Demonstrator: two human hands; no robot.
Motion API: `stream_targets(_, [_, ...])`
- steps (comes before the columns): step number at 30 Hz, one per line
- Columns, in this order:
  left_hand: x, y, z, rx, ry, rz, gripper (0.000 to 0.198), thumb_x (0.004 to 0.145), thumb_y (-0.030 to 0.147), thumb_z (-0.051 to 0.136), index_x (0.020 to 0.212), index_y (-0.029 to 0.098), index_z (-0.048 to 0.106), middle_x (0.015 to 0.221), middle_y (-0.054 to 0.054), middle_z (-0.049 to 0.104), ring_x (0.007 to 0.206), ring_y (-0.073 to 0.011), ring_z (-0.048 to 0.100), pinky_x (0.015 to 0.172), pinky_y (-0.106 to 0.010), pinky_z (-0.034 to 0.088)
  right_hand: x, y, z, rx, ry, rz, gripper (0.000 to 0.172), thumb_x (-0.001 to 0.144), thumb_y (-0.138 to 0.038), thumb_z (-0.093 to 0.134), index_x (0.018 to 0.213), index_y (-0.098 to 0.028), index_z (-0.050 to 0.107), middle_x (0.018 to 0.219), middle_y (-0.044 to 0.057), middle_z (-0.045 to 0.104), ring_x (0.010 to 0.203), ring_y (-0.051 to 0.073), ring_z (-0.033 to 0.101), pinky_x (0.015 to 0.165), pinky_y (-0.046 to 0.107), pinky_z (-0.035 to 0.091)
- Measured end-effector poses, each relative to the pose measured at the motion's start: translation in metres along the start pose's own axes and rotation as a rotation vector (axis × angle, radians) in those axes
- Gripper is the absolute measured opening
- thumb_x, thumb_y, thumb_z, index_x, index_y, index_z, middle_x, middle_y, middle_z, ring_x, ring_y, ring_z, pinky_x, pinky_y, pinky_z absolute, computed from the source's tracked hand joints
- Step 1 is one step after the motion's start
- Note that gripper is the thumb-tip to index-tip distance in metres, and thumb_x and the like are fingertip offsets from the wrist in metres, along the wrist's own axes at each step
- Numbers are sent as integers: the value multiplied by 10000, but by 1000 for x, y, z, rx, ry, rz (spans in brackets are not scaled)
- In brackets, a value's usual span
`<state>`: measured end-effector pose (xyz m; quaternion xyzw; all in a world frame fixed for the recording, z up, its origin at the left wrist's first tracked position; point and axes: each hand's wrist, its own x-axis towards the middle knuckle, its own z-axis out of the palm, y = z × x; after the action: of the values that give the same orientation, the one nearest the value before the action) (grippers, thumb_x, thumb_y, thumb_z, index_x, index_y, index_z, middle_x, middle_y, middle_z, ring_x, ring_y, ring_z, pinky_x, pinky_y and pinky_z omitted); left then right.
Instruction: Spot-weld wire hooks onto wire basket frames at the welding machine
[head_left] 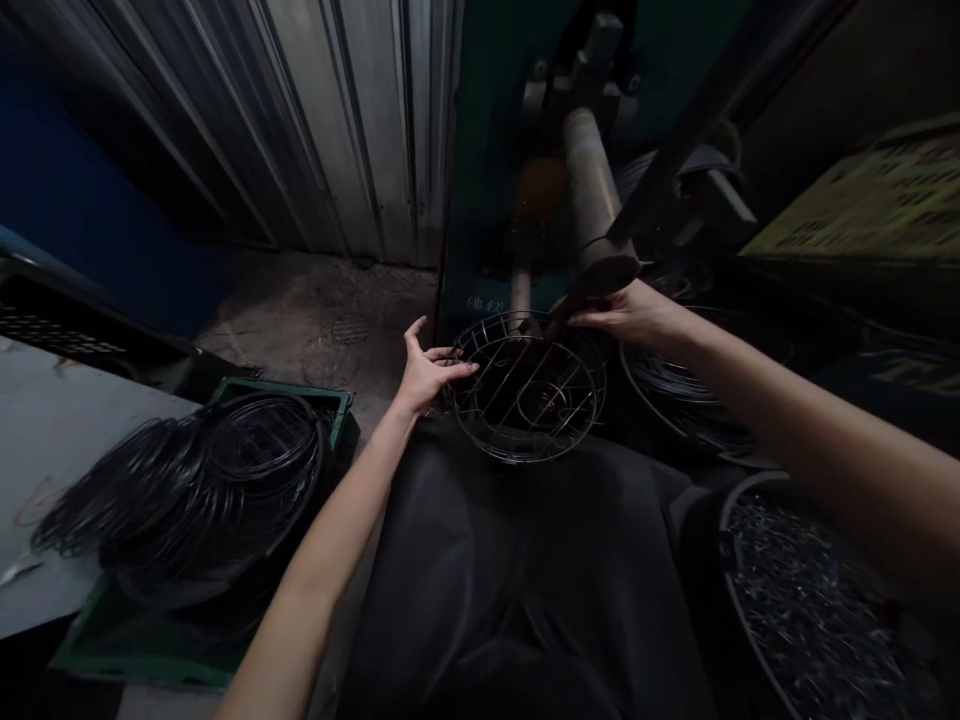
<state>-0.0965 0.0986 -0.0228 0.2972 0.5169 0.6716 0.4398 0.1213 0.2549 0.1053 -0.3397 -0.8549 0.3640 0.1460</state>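
One wire basket is held just below the steel cylinder.
Its rim is pinched by the left hand; the right hand's grip, at the cylinder's end, cannot be told. Left of the cylinder, wire rings are heaped in a green crate.

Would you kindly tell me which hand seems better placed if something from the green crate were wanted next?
Probably the left hand, at the left edge of the wire basket and nearer the green crate; the right hand is across the basket, farther away.
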Motion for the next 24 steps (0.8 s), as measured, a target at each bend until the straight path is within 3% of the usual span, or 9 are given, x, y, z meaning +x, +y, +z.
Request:
stream_targets(4, [7, 6, -1, 27, -23, -69, 1153, 440, 204, 863, 1340, 264, 145, 792, 20, 599, 737, -141, 634, 746, -375, 525, 9, -3, 3, -13, -167, -44, 151, 681, -213, 681, 815, -143, 690, 856, 35, 680, 864, 144, 595, 811, 266, 456])
stream_targets(11, [8, 11, -5, 63, -51, -112, 1106, 450, 180, 861, 1325, 268, 189, 825, 3, 602, 655, -115, 613, 636, -294, 517, 11, -10, 5, -86, -134, 25, 116, 644, -105, 702, 740, -167, 683, 799, 12, 688, 751, 115, 610, 749, 272, 472])
stream_targets(15, [9, 8, -4, 60, -62, -108, 1087, 467, 171, 861, 1322, 267, 197, 915, -17, 582, 665, -98, 611, 660, -292, 515, 8, -1, 1, -184, -142, -105, 78, 673, -222, 721, 730, -174, 698, 827, 2, 685, 800, 114, 615, 779, 275, 467])
stream_targets(20, [11, 12, -2, 98, -67, -90, 1044, 526, 164, 847, 1332, 270, 193, 984, -43, 555, 795, -142, 621, 710, -318, 501, 1, -1, 2, -252, -61, -236, 288, 681, -474, 708, 743, -193, 705, 796, -19, 663, 746, 100, 608, 770, 279, 487])
stream_targets(24, [12, 18, -1, 147, -59, -138, 1053, 541, 129, 845, 1337, 276, 172, 931, -33, 551, 811, -156, 610, 713, -314, 488, 0, -1, 5, -247, -47, -241, 402, 657, -571, 692, 711, -173, 684, 754, 0, 638, 683, 108, 594, 652, 270, 493])
